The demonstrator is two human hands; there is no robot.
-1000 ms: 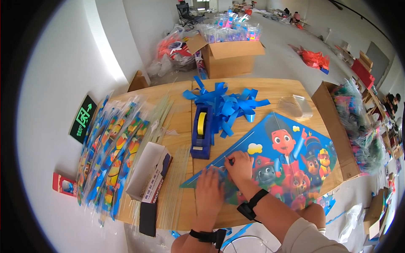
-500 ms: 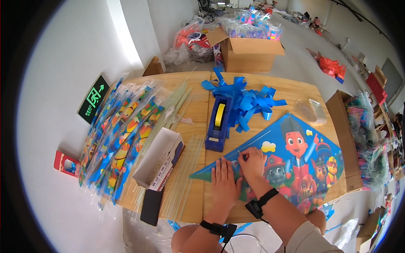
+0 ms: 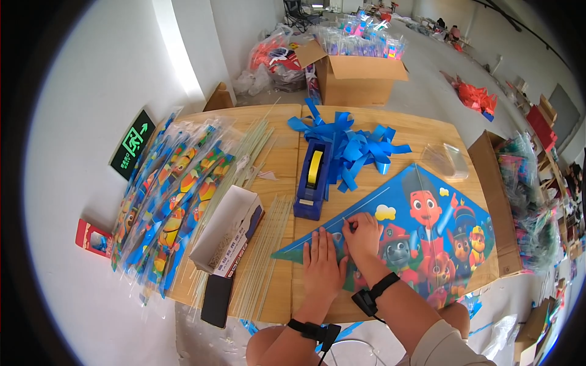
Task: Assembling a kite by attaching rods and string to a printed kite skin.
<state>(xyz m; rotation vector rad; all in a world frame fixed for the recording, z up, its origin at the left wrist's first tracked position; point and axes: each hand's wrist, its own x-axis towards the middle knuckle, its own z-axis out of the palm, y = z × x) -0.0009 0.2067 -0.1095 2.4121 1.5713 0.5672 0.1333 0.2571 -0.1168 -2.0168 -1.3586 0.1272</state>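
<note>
A blue diamond-shaped kite sheet [image 3: 421, 177] printed with cartoon characters lies flat on the wooden table [image 3: 378, 119]. My left hand [image 3: 323, 265] rests palm down on its left corner, fingers stretched out. Just right of it, my right hand [image 3: 363, 238] is closed in a pinch near the kite's upper left edge. A short pale tip of a thin rod [image 3: 344, 219] shows above those fingers; the rest is hidden under the hand. A thin white line runs along the same edge, up and to the right.
A blue tape dispenser [image 3: 309, 209] with yellow tape stands beyond my hands, beside blue ribbon strips [image 3: 366, 149]. Left are loose thin rods [image 3: 268, 262], an open white box [image 3: 223, 235], a black phone-like slab [image 3: 217, 300] and bagged kites [image 3: 177, 201]. Cartons [image 3: 357, 82] surround the table.
The whole view has shifted slightly. Both hands keep nearly the same place and pose on the kite.
</note>
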